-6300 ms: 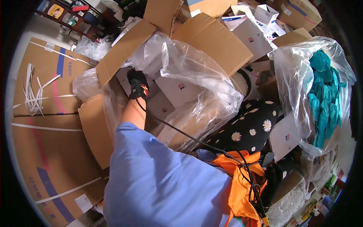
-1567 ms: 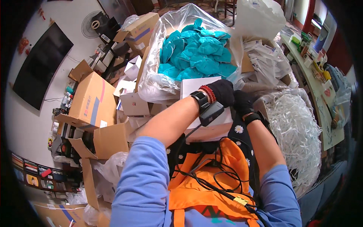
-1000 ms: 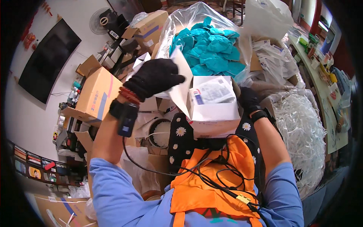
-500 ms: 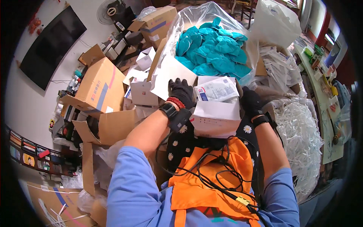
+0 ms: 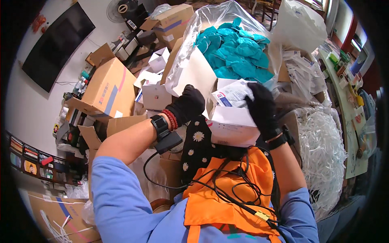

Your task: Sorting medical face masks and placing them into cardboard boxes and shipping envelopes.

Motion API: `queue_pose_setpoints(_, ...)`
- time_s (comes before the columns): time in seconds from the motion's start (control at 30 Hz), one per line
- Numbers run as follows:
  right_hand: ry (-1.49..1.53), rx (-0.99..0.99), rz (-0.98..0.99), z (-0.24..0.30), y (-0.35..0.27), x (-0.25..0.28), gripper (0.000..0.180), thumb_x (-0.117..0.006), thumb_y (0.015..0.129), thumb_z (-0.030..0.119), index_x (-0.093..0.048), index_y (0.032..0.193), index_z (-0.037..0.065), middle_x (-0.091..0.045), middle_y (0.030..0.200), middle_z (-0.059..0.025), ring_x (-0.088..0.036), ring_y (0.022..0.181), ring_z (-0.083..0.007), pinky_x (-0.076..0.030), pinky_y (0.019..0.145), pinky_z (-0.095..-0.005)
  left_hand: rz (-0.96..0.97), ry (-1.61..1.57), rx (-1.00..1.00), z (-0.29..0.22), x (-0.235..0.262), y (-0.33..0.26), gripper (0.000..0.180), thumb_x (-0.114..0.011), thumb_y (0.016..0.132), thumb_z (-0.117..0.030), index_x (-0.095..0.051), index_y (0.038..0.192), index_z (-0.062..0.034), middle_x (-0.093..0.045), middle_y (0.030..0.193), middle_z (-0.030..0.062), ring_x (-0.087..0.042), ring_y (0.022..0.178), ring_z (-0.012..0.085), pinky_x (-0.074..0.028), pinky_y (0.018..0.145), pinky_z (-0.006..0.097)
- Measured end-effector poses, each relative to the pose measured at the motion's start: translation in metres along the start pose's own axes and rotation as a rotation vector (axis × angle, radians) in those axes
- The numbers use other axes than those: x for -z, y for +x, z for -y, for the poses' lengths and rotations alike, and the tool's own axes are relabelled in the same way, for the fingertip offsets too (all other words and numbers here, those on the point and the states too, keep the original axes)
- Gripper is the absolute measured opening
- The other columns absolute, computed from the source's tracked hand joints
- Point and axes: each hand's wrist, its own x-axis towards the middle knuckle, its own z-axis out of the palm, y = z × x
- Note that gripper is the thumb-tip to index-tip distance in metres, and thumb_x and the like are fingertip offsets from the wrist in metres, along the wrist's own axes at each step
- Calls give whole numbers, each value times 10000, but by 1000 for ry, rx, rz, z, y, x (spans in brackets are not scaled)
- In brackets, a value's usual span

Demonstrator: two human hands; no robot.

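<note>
In black gloves, both my hands are near a small white box [image 5: 234, 125] on my lap. Flat white printed packets [image 5: 233, 95] fill the box. My left hand [image 5: 188, 104] is closed into a fist left of the box, in front of a raised pale cardboard flap [image 5: 194, 77]; whether anything is inside the fist is hidden. At the box's right side is my right hand [image 5: 262, 111], its fingers apart and reaching over the packets' right end. Behind the box lies a heap of teal face masks [image 5: 235, 52] in a clear plastic liner [image 5: 208, 16].
Brown cartons [image 5: 107, 89] and small white boxes [image 5: 157, 97] stand on the left. To the right are a sack of white strips [image 5: 320, 150], packaged items [image 5: 302, 73] and a long cluttered table [image 5: 344, 109]. A black cable [image 5: 219, 194] lies over my orange apron [image 5: 231, 206].
My left hand has left the flap and box edge, moving down and left, and its spread fingers have closed. My right hand has moved up and left over the packets.
</note>
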Motion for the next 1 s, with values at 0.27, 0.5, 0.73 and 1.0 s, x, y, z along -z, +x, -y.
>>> queue_pose_setpoints(0.27,-32,-41,250,90,-19,-80,147,-690,735,192,-688,736,45,-651,739,-162,-649,720,-351,-504,663,-429,-584,7,-66,-4,-6,2,104,-613,734,-113,-606,685,-22,-557,656,124,-605,699,306,-489,885,475)
queue_pose_setpoints(0.5,-56,-82,161,88,-27,-110,267,-706,770,216,-610,916,15,-648,709,-163,-666,691,-318,-516,589,-405,-439,122,234,-9,-2,7,191,-586,772,-97,-665,907,14,-635,938,239,-605,998,388,-387,1041,533)
queue_pose_setpoints(0.73,42,-250,203,100,-26,-93,405,-758,753,253,-560,1006,7,-649,706,-168,-680,663,-350,-533,579,-433,-564,-233,284,18,32,-19,597,-643,828,-152,-443,1378,-32,-370,1479,241,-356,1365,433,-203,1151,586)
queue_pose_setpoints(1.0,352,-217,-5,100,-38,-98,344,-685,811,193,-631,1091,2,-669,750,-185,-676,710,-325,-508,587,-390,-532,-1160,367,-55,-33,1,639,-788,797,-169,-468,1324,-1,-598,1228,161,-603,1081,288,-508,935,402)
